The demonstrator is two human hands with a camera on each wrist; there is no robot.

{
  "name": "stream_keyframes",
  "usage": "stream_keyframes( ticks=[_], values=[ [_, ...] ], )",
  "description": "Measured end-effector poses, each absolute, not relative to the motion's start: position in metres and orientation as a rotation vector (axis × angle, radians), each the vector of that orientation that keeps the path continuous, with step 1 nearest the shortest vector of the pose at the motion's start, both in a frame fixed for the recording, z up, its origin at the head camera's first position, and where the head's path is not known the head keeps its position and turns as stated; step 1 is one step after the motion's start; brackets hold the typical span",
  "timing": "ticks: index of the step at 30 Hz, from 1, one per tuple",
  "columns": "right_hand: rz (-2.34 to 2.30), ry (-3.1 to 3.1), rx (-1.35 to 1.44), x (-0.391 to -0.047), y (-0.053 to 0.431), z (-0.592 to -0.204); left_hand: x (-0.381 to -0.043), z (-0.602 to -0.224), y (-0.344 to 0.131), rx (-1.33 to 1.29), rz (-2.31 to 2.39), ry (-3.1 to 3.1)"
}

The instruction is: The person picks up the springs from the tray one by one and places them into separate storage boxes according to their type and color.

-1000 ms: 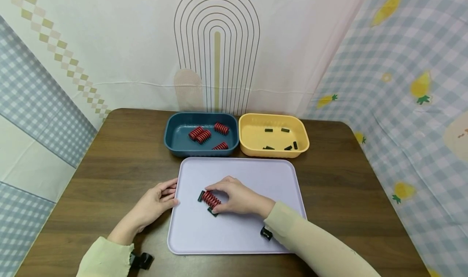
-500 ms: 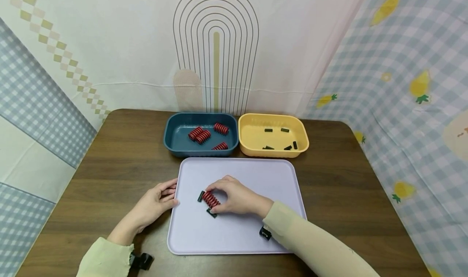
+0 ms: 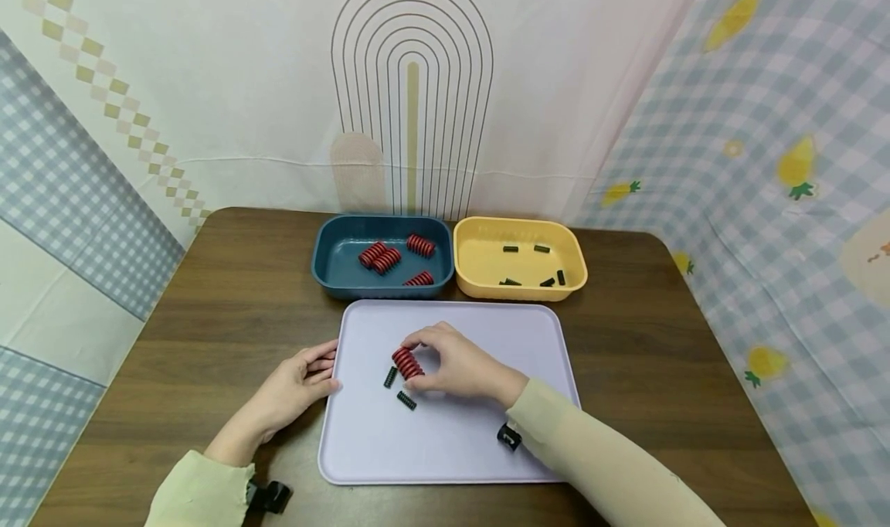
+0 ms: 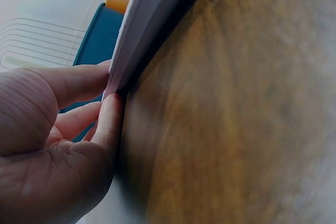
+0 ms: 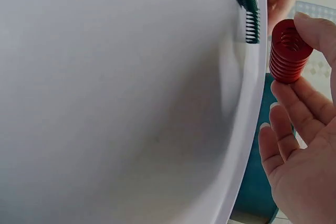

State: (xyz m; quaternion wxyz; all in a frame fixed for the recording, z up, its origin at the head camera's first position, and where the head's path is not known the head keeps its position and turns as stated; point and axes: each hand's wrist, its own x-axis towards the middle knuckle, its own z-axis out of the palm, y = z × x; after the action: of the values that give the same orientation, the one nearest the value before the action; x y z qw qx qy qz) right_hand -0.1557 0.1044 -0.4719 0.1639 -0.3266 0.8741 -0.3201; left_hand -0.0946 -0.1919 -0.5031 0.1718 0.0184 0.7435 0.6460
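A red coil spring (image 3: 407, 363) is pinched between the thumb and fingers of my right hand (image 3: 459, 363), just over the lilac tray (image 3: 487, 442). In the right wrist view the red spring (image 5: 289, 53) shows its round end, with the thumb at one end and a fingertip at the other. Two small dark green springs lie on the tray: one green spring (image 3: 391, 377) left of the held one and another green spring (image 3: 406, 400) nearer the front. At the tray's left rim, my left hand (image 3: 295, 388) pinches the edge (image 4: 118, 72) between thumb and fingers.
Behind the tray stands a dark blue bin (image 3: 341, 280) with several red springs (image 3: 386, 260). Beside it on the right is a yellow bin (image 3: 480, 280) holding several small green springs (image 3: 542, 248). All stand on a brown wooden table (image 3: 647, 341).
My right hand has lifted the red spring up and away from the two green springs, which now show fully on the tray and have shifted slightly. The left hand stays at the rim.
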Motion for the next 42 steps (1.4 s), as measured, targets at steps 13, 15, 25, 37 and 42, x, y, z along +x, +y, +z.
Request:
stream_keyframes(
  ticks=[13, 15, 25, 37, 42],
  values=[
    [-1.195, 2.670, -0.692, -0.171, 0.103, -0.462, -0.096, -0.505, -0.193, 0.049, 1.830, 2.108],
    [-1.254, 2.716, -0.620, -0.174, 0.102, -0.462, -0.096, -0.504, -0.193, 0.048, 1.830, 2.110],
    [-1.524, 2.831, -0.363, -0.195, 0.089, -0.457, -0.095, -0.505, -0.193, 0.032, 1.811, 2.129],
    [-1.376, 3.061, -0.148, -0.223, 0.064, -0.457, -0.094, -0.505, -0.192, 0.031, 1.820, 2.137],
    [-1.284, 3.146, -0.103, -0.228, 0.059, -0.461, -0.094, -0.504, -0.193, 0.051, 1.813, 2.149]
  ],
)
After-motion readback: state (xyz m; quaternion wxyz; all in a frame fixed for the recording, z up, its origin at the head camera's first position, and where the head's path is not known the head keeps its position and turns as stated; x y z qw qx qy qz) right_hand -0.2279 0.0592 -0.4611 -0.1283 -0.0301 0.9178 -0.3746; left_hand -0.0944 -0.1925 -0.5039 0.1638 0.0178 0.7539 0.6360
